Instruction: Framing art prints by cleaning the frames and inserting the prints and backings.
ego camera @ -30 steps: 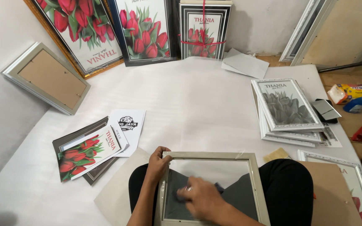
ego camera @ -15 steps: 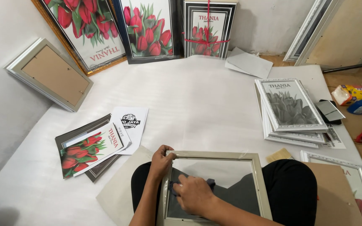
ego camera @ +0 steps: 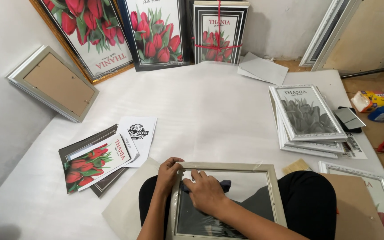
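White sheeting [ego camera: 210, 115] covers the floor beneath a pale frame [ego camera: 227, 202] on the lap. Left hand [ego camera: 169, 171] fingers curl closed on the frame's top-left corner. Right hand [ego camera: 207, 192] fingers, loosely bent, press a dark cloth [ego camera: 221, 184] onto the frame's glass.

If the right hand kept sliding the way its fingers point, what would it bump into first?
Probably the left hand, which grips the frame at its top left corner; the right hand lies on the glass pointing that way.

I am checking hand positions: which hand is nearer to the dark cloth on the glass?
Right. The right hand lies on the dark cloth; the left hand grips the frame corner, apart from it.
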